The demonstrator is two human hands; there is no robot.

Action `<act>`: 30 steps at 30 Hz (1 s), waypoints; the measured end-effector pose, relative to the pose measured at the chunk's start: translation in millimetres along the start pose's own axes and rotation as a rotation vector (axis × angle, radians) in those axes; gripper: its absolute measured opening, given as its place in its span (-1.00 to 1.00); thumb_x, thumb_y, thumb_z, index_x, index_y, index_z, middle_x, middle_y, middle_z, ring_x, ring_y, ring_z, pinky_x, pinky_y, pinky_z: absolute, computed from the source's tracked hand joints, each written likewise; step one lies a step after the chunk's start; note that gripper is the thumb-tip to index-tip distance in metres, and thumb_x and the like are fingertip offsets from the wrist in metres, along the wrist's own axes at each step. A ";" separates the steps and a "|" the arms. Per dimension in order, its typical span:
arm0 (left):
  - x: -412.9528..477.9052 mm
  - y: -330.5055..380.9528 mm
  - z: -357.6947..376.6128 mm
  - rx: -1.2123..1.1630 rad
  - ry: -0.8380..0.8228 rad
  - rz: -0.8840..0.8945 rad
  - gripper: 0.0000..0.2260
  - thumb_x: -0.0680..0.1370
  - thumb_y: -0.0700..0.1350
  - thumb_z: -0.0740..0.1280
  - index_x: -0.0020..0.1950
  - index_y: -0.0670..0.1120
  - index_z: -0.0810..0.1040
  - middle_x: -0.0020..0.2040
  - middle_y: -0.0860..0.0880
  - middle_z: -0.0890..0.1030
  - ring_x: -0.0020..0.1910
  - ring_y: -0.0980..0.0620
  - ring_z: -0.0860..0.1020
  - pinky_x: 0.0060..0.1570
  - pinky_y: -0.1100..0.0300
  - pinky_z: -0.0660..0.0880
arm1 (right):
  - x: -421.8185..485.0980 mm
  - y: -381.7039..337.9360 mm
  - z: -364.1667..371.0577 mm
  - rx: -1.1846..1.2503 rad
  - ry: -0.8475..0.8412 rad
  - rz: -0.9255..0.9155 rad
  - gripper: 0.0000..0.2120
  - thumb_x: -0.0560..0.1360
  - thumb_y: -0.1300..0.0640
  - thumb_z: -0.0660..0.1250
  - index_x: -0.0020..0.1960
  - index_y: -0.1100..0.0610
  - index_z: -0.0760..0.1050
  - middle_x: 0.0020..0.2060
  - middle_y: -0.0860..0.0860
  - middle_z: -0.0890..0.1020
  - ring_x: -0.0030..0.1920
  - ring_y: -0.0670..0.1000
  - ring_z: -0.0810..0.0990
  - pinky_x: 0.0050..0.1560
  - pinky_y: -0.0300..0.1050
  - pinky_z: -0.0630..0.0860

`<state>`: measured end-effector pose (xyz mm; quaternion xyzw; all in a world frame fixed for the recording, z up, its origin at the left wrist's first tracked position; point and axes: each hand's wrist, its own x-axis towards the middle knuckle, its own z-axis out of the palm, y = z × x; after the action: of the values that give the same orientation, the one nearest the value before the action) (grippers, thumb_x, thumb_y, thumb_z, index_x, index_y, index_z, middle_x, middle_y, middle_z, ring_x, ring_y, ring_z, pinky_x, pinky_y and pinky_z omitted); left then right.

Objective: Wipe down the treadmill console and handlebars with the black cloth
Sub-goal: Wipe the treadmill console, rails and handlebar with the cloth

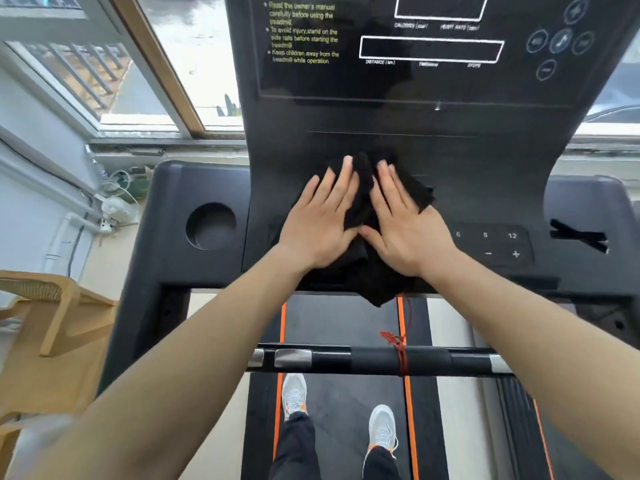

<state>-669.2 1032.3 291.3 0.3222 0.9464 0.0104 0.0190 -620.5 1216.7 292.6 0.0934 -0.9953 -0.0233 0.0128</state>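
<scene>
Pressing a black cloth [360, 216] flat beneath both open palms, left hand [318, 220] and right hand [405, 226] side by side, console [433, 81] screen ahead, handlebar [377, 360] nearer the body

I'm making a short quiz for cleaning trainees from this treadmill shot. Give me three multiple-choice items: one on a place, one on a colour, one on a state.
1. Where does the black cloth lie?
A. in the round cup holder
B. on the middle of the console
C. on the handlebar

2. What colour is the cord tied round the handlebar?
A. red
B. blue
C. white

3. How do the hands meet the cloth?
A. fists clenched
B. one hand off it
C. both pressed flat

Answers: 1 B, it lies on the console, right of the cup holder. 2 A, the knot is red. 3 C, left hand and right hand lie flat, fingers outstretched.
</scene>
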 end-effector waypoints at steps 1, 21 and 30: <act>1.8 10.4 1.5 -0.019 -0.002 0.031 -0.26 0.58 0.26 -0.14 0.64 -0.15 -0.11 0.65 -0.14 -0.13 0.61 -0.17 0.03 0.57 -0.04 -0.03 | -14.4 4.0 3.9 0.024 -0.001 0.062 -0.20 0.62 -0.33 -0.10 0.63 0.23 0.01 0.63 0.15 -0.04 0.63 0.07 -0.09 0.57 0.10 0.14; 40.7 83.6 -1.9 -0.155 0.079 -0.222 -0.33 0.64 0.12 0.11 0.63 -0.19 -0.01 0.65 -0.17 -0.13 0.59 -0.25 0.07 0.54 -0.11 0.07 | -3.5 101.3 5.7 0.020 0.003 -0.265 -0.38 0.65 -0.15 -0.01 0.60 0.16 0.16 0.60 0.07 0.19 0.61 -0.04 0.01 0.56 -0.01 -0.05; 69.2 171.7 -0.3 -0.035 -0.071 0.106 -0.38 0.67 0.13 0.01 0.64 -0.14 -0.01 0.66 -0.10 -0.11 0.61 -0.12 0.03 0.57 -0.06 -0.03 | -99.7 142.1 10.1 0.144 -0.121 0.106 -0.28 0.59 -0.15 -0.17 0.60 0.26 0.12 0.61 0.15 0.14 0.63 0.07 -0.03 0.60 0.07 -0.06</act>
<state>-619.3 1210.6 295.0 0.3717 0.9264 0.0166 0.0579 -549.2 1375.2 287.4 0.0399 -0.9968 0.0435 -0.0531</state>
